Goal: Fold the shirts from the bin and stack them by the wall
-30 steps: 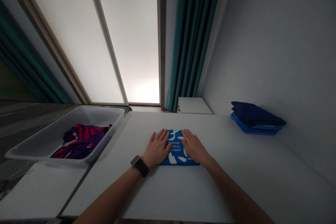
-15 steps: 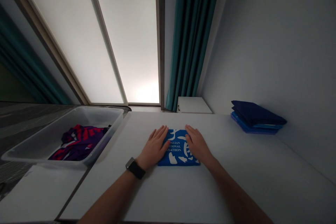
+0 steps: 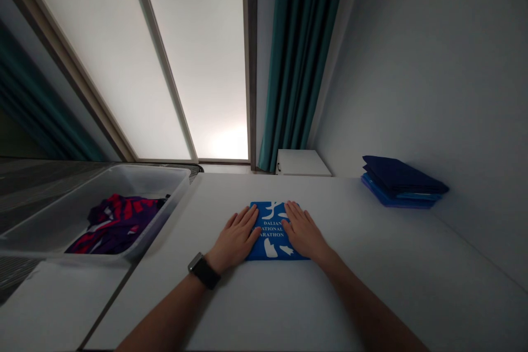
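A blue folded piece of fabric (image 3: 272, 231) lies flat on the white table, printed in white with leaf-like shapes and the words "DALIAN", "ATIONAL" and "ARATHON". Whether it is a shirt or a bag I cannot tell. My left hand (image 3: 236, 239), with a dark watch on its wrist, rests flat over the fabric's left edge. Lying palm down on its right side is my right hand (image 3: 304, 231), covering part of the print. Both hands have their fingers stretched out, and neither grips the fabric.
At the left stands a translucent plastic bin (image 3: 136, 173) with red and purple clothing (image 3: 119, 223) inside. A stack of folded blue fabric (image 3: 404, 181) sits at the table's right, by the wall. Behind the white table (image 3: 264, 308) are a small white cabinet (image 3: 303, 162) and a teal curtain (image 3: 303, 66).
My right hand has slid left, further over the print. The left hand has shifted slightly left, uncovering more of the lettering. The camera view has moved a little.
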`<state>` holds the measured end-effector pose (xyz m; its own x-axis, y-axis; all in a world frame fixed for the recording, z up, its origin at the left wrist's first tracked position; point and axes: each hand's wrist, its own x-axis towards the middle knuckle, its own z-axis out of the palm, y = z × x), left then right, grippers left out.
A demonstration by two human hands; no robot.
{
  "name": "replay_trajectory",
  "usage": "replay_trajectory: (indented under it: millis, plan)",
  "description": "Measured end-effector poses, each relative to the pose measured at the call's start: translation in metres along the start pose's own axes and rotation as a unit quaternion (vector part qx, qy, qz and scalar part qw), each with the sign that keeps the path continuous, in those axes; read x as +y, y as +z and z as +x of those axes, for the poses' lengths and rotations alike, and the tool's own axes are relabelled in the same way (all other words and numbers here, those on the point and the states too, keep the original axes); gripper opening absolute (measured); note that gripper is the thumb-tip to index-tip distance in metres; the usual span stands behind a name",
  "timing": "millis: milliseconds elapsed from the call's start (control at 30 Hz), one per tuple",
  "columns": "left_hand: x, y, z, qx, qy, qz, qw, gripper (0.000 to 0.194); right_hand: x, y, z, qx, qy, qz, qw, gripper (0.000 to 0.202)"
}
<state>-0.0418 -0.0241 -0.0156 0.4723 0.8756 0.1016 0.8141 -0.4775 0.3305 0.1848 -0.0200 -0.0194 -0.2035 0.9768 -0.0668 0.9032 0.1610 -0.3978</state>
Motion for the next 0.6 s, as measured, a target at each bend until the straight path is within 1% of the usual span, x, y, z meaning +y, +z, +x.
replay_trajectory:
  millis: [133, 267, 367, 433, 600]
  plan:
    - [-0.009, -0.006, 0.006, 0.003, -0.015, -0.043, 0.999, 0.055, 0.01, 0.002, 0.004, -0.006, -0.022, 0.07, 0.997, 0.062]
    - [-0.024, -0.009, 0.018, 0.019, -0.04, -0.092, 0.995, 0.053, 0.021, 0.001, 0.007, 0.003, -0.022, 0.14, 0.99, 0.061]
    - [-0.035, -0.008, 0.027, 0.038, -0.035, -0.106, 0.993, 0.049, 0.022, 0.001, 0.008, 0.024, -0.034, 0.134, 0.99, 0.06]
    - [-0.04, -0.005, 0.033, 0.048, -0.032, -0.107, 0.993, 0.046, 0.02, 0.002, 0.007, 0.026, -0.043, 0.116, 0.992, 0.06]
    - [-0.04, -0.004, 0.041, 0.058, -0.04, -0.13, 0.989, 0.041, 0.013, 0.002, 0.004, 0.014, -0.048, 0.079, 0.996, 0.058]
